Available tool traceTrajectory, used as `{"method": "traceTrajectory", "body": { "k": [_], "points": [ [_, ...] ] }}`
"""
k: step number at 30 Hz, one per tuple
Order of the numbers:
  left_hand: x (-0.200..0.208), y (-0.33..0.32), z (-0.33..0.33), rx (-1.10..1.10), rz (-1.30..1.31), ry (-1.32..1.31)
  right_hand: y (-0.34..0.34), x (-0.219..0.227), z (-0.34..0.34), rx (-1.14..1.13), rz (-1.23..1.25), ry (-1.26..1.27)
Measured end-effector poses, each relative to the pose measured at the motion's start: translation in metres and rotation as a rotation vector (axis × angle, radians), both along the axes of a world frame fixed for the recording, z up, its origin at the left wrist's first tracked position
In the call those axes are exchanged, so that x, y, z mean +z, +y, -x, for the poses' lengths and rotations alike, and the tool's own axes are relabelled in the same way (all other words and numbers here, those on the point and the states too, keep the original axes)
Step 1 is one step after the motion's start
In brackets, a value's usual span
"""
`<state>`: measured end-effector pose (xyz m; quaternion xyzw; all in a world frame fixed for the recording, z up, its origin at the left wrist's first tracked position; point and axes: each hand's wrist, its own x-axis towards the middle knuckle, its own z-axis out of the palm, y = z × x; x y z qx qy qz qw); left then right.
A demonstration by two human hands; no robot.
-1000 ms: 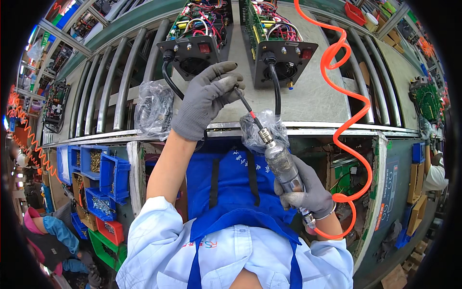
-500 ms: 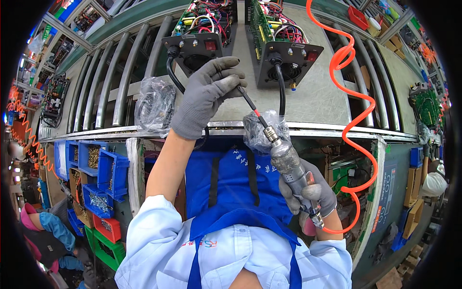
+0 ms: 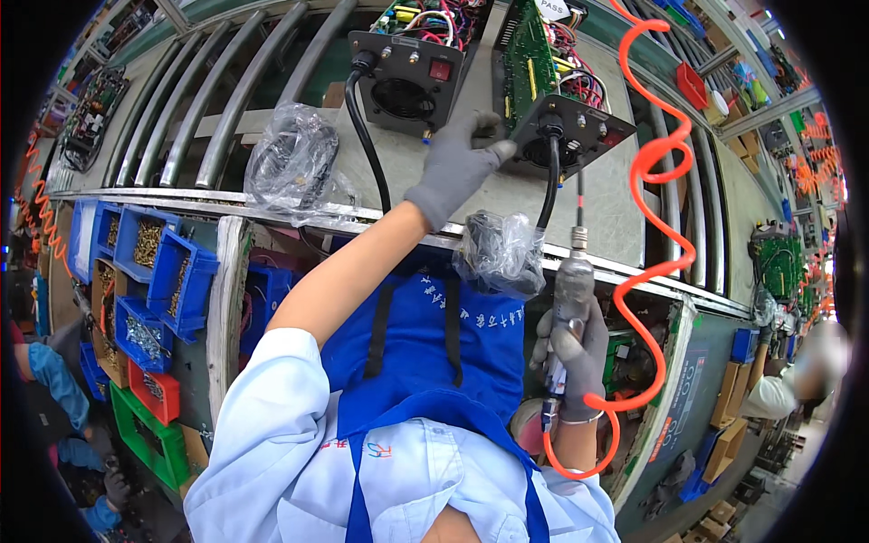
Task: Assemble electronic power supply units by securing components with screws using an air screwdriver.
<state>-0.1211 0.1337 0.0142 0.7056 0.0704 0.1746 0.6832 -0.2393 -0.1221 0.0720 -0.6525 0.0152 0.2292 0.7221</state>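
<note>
My gloved left hand (image 3: 457,167) reaches forward to the left edge of the right-hand power unit (image 3: 579,136), thumb and fingers apart; whether the fingertips press on the panel is hard to see. Wrapped in my gloved right hand (image 3: 579,348) is a silver air screwdriver (image 3: 573,285), held upright. Its long bit (image 3: 580,195) points away from me, the tip at the lower right part of the unit's black end panel. A black power cord (image 3: 549,185) hangs from that panel. To the left stands a second power unit (image 3: 405,86) with a red switch and exposed wiring.
An orange coiled air hose (image 3: 654,271) loops down on the right to the screwdriver. Bagged cords (image 3: 294,163) and another plastic-wrapped bundle (image 3: 500,249) lie at the bench edge. Metal rollers (image 3: 204,100) run on the left, above blue screw bins (image 3: 145,240). A co-worker's sleeve (image 3: 59,380) shows lower left.
My left hand has left the screwdriver's bit and moved right to the right-hand unit. The screwdriver has swung upright, its bit now at that unit's panel. The view has shifted.
</note>
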Motion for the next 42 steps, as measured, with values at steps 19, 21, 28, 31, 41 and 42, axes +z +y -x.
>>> {"method": "traceTrajectory", "body": {
  "k": [19,21,28,31,41,42],
  "points": [
    [-0.006,-0.016,-0.025,0.028,-0.155,0.062,0.013,0.002,-0.024,0.114,-0.023,0.089],
    [-0.007,-0.016,-0.026,0.029,-0.165,0.069,0.013,0.004,-0.024,0.111,-0.028,0.104],
    [-0.006,-0.014,-0.026,0.043,-0.205,0.066,0.016,0.014,-0.021,0.112,0.038,0.052],
    [-0.003,-0.012,-0.024,0.043,-0.226,0.084,0.019,0.017,-0.018,0.115,0.056,0.027],
    [0.002,-0.013,-0.023,0.058,-0.245,0.136,0.02,0.02,-0.015,0.079,0.034,0.007],
    [0.003,-0.014,-0.022,0.059,-0.244,0.135,0.021,0.021,-0.015,0.074,0.036,0.011]
  ]
}}
